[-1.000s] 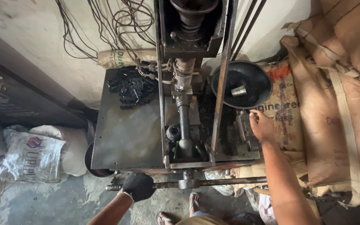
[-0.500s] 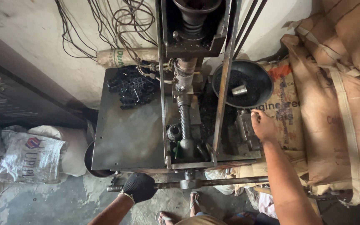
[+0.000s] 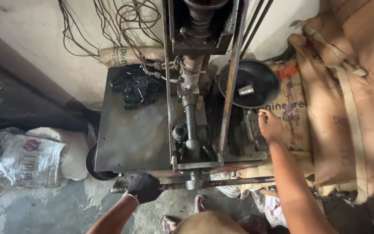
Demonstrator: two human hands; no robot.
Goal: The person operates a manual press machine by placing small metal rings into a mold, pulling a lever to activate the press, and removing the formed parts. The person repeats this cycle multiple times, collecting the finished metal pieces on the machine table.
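Right hand [image 3: 270, 125] shifted slightly lower beside black bowl [image 3: 249, 84]; left hand [image 3: 143, 188] unmoved.
Gloved fingers clamped round horizontal lever bar [image 3: 204, 183] below press machine [image 3: 195, 108]; right fingers curled, resting on machine's edge.

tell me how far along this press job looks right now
Looks done: a heap of small black parts lies on the metal table. In hand: the gloved left hand grips the horizontal lever bar, and the bare right hand rests at the machine's right side below the black bowl. Left: cannot tell; the bowl shows only a small metal cup.
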